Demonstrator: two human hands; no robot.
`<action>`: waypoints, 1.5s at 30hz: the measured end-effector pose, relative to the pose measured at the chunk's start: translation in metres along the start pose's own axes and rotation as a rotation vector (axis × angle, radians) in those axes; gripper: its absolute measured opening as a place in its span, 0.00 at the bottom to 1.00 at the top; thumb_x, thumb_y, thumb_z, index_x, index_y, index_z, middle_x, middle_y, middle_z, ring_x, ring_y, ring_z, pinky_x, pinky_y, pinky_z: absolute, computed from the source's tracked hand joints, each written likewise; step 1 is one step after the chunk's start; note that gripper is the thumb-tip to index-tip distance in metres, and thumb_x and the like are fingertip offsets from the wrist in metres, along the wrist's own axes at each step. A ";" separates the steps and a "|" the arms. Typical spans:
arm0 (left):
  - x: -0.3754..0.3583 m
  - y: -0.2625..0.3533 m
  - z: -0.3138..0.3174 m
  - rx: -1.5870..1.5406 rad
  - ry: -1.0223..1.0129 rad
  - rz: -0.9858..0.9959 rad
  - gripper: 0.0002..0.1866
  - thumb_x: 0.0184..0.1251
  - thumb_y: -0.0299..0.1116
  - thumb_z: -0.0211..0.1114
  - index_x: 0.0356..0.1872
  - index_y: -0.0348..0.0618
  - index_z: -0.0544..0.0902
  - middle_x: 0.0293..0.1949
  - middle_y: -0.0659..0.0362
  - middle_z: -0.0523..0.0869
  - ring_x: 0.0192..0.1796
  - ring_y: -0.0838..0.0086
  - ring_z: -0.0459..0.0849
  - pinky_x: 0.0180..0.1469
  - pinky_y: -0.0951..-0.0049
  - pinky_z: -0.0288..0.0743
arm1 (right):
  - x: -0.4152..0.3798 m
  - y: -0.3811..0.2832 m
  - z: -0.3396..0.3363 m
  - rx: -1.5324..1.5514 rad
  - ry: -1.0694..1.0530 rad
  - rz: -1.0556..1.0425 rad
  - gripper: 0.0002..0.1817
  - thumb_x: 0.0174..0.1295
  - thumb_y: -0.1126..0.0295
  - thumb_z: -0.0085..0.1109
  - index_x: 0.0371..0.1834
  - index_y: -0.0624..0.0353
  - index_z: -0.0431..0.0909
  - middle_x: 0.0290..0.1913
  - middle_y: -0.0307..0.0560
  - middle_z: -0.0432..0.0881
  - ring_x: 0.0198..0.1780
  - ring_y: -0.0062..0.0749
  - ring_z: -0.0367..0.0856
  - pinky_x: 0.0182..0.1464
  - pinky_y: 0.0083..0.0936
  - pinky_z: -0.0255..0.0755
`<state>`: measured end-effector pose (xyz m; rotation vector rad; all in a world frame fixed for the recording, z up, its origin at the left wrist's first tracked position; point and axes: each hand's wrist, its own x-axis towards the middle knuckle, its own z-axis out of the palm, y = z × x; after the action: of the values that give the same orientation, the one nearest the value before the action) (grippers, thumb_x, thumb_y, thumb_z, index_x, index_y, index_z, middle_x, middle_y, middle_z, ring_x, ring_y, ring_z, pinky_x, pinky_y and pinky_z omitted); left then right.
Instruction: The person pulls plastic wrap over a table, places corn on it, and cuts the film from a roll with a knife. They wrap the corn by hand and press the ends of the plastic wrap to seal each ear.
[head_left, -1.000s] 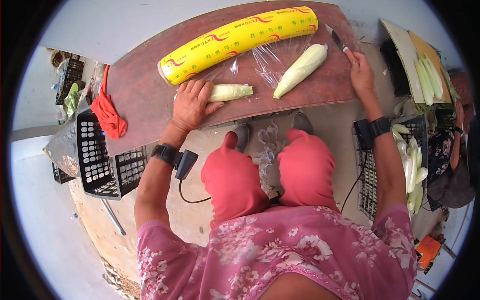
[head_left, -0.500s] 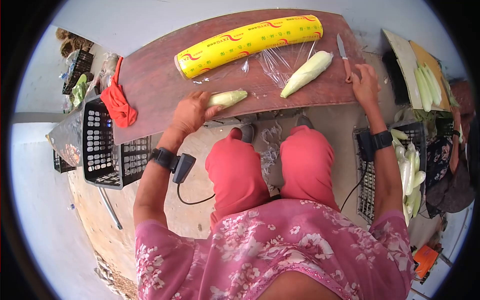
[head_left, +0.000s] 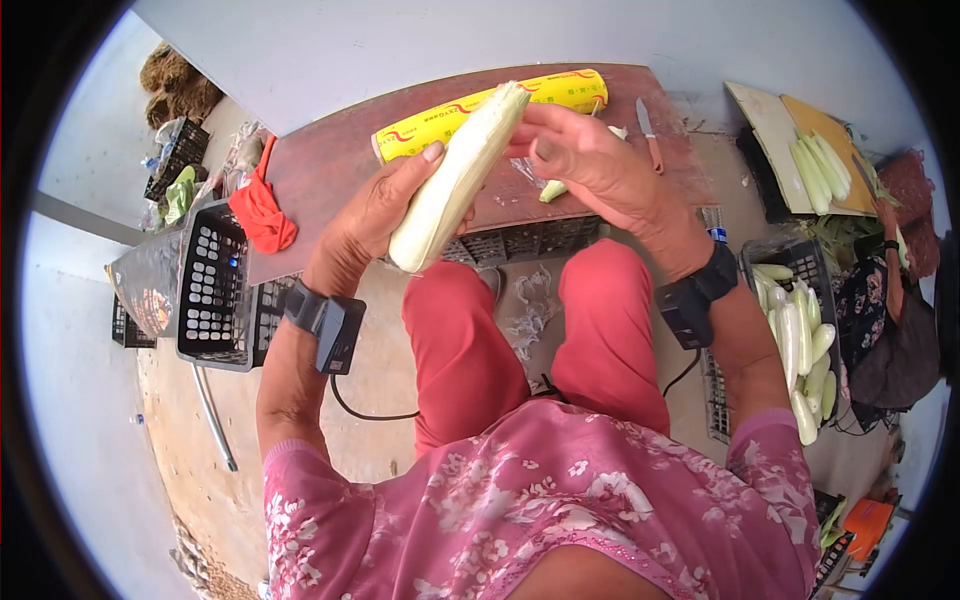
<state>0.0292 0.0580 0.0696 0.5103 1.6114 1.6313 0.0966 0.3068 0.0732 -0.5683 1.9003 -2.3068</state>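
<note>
My left hand grips a pale ear of corn still in its husk, raised above the front of the table with its cut end up and to the right. Close by that upper end, my right hand is open, fingers extended and thumb apart. Partly hidden behind it, a second ear of corn lies on the table. Along the back runs a yellow roll of cling film, overlapped by the raised corn. A knife with a reddish handle lies on the right.
The dark red table stands against a wall. A red cloth hangs at its left corner above a black crate. On the right, another crate holds several pale ears. Beyond it sits a co-worker.
My left hand has lifted the ear of corn off the table toward me. My right hand has come in from beside the knife to the corn's upper end. The view has tilted.
</note>
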 end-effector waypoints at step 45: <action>0.069 -0.034 0.086 0.346 0.084 0.371 0.43 0.48 0.29 0.78 0.68 0.38 0.67 0.56 0.53 0.78 0.59 0.66 0.76 0.65 0.67 0.69 | 0.024 0.010 -0.054 0.459 0.562 -0.181 0.20 0.69 0.56 0.63 0.48 0.64 0.75 0.43 0.52 0.81 0.48 0.43 0.83 0.54 0.41 0.80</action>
<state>0.0588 0.1625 0.0314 0.9794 1.9649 1.6549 0.0545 0.3473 0.0610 -0.0340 1.4220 -3.1354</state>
